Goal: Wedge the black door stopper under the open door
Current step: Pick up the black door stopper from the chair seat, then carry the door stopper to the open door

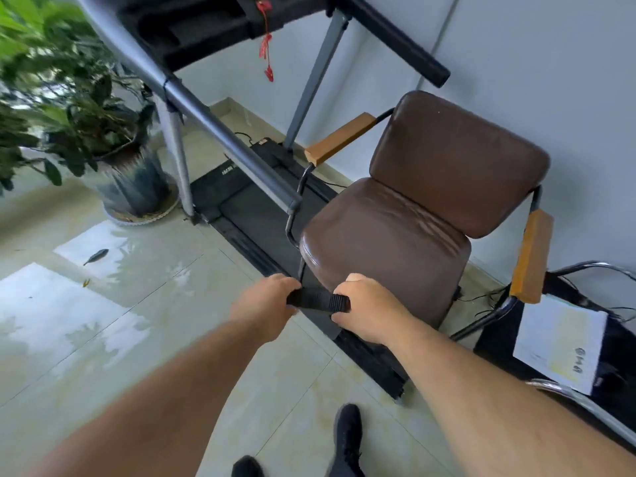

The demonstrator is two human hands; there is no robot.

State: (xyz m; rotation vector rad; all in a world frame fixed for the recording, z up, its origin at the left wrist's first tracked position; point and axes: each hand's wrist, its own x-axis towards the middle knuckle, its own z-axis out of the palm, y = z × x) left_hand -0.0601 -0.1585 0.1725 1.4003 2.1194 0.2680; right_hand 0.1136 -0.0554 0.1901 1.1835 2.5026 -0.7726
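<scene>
The black door stopper (318, 300) is a ribbed wedge held in the air between both hands, just in front of the brown chair's seat. My left hand (263, 306) grips its left end. My right hand (366, 309) grips its right, thicker end. No door is in view.
A brown padded chair (413, 215) with wooden armrests stands against the white wall ahead. A treadmill (247, 208) runs along the floor to its left. A potted plant (113, 160) stands at far left. A second chair with papers (557, 339) is at right. My shoes (347, 435) are below on glossy tiles.
</scene>
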